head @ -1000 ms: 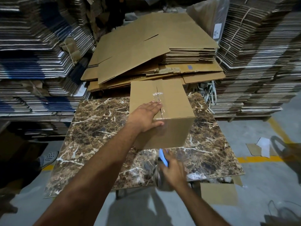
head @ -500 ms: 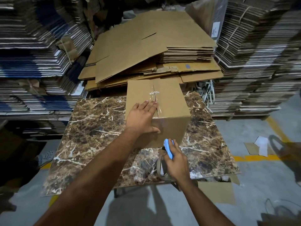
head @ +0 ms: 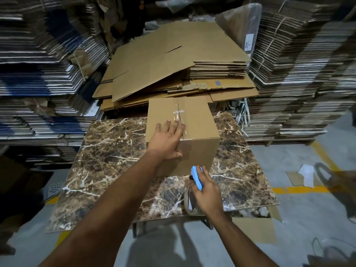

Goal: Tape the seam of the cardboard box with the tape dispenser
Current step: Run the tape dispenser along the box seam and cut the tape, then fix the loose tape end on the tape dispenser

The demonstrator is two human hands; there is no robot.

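Note:
A closed brown cardboard box [head: 198,120] stands on a marble-patterned table top [head: 113,158]. Its top seam runs front to back, with clear tape over the near part and a crumpled bit of tape midway. My left hand [head: 166,139] lies flat on the box's near top edge, fingers spread beside the seam, thumb on the front face. My right hand [head: 207,191] grips a tape dispenser [head: 196,177] with a blue handle, held just in front of the box's lower front face; its tape roll shows below my fingers.
Flattened cardboard sheets [head: 173,60] are piled behind the table. Tall stacks of bundled cardboard stand at left [head: 38,64] and right [head: 300,74]. A cardboard piece [head: 254,230] lies under the table's right corner. Paper scraps [head: 306,175] lie by a yellow floor line.
My right hand with the dispenser has risen from below the table edge towards the box's front face. My left hand stays pressed on the box top.

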